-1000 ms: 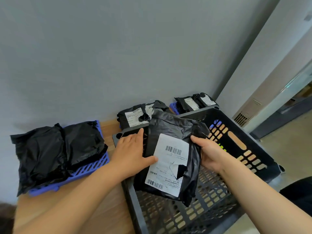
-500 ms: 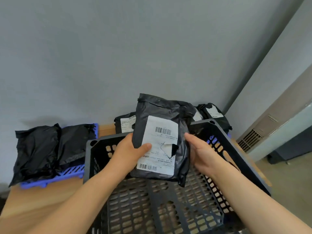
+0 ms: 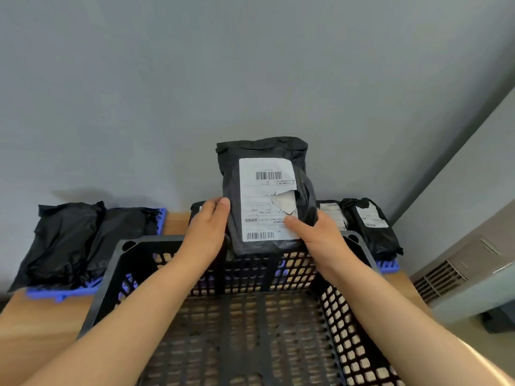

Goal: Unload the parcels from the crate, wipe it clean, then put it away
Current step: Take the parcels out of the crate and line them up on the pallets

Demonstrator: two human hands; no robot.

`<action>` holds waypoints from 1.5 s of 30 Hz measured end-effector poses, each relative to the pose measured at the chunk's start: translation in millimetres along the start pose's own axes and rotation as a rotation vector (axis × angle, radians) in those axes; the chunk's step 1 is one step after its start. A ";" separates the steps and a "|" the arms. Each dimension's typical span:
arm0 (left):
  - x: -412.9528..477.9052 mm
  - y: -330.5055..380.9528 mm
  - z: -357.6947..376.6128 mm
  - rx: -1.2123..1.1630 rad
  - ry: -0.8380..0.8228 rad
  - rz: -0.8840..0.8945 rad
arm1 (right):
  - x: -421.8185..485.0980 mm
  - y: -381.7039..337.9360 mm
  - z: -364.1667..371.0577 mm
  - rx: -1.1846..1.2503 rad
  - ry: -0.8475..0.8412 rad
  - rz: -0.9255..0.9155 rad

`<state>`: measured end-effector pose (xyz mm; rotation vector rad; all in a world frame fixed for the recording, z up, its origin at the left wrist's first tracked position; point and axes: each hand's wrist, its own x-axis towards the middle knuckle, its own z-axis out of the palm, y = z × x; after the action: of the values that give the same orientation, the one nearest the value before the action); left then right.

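Note:
A black parcel (image 3: 264,151) with a torn white shipping label stands upright above the far rim of the black perforated crate (image 3: 111,274). My left hand (image 3: 206,232) grips its left edge, thumb on the front. My right hand (image 3: 320,238) grips its lower right corner, thumb pressed on the label. The crate sits on a wooden table (image 3: 36,324) right in front of me, and the part of its floor that shows holds nothing.
Two black parcels (image 3: 69,240) lie on a blue plastic lid (image 3: 61,293) at the left. More labelled black parcels (image 3: 367,224) lie behind the crate at the right, on another blue piece (image 3: 387,266). A grey wall stands close behind; a vented unit (image 3: 446,277) sits at the right.
Both hands have raised the parcel out of the crate and carried it toward the far rim, now upright. The view has swung so the crate sits square in front.

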<state>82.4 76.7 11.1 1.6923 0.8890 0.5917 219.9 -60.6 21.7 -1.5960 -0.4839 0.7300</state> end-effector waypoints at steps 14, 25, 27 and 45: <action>53.2 -50.1 1.1 1.190 0.014 0.125 | 142.6 2.4 -5.5 -0.415 0.031 0.102; 58.1 -57.4 3.0 1.193 0.085 0.155 | 203.6 56.2 33.8 -0.897 -0.277 0.285; 57.6 -56.8 3.0 1.197 0.095 0.162 | 207.3 61.6 32.0 -1.029 -0.327 0.261; 58.1 -56.0 5.4 1.241 0.115 0.158 | 216.4 72.4 38.9 -1.856 -0.752 -0.163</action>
<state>106.4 127.8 -46.8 2.8661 1.3434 0.1973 339.6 102.8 -90.4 -2.7818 -2.2724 0.6920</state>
